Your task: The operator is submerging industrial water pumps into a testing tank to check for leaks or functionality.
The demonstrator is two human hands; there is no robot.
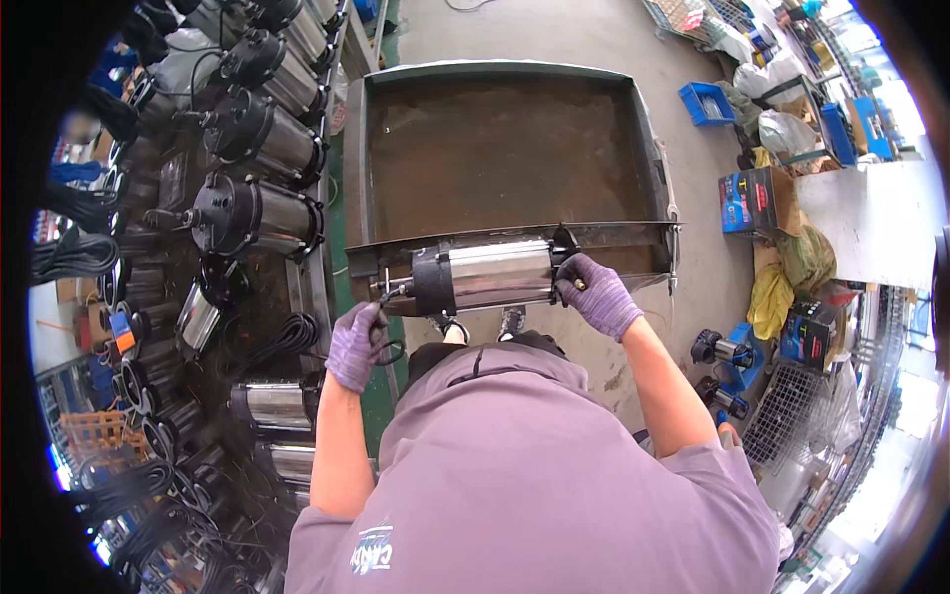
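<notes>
While steadying the pump (500, 274) along the near edge of the metal tray (505, 148), pinching the cable (402, 346) in the nearly closed left hand (356, 346), gripping the opposite end in the curled right hand (600, 295) and avoiding any strain on the cable.

Both arms are pointing forward, bare between short sleeves and gloves. Left forearm (341, 450) is running nearly straight ahead; left hand (356, 346), in a purple-grey knit glove, is curling its fingers in. Right forearm (668, 391) is angling inward; right hand (598, 295), matching glove, is sitting slightly farther forward, fingers bending left. Hands are sitting well apart.
</notes>
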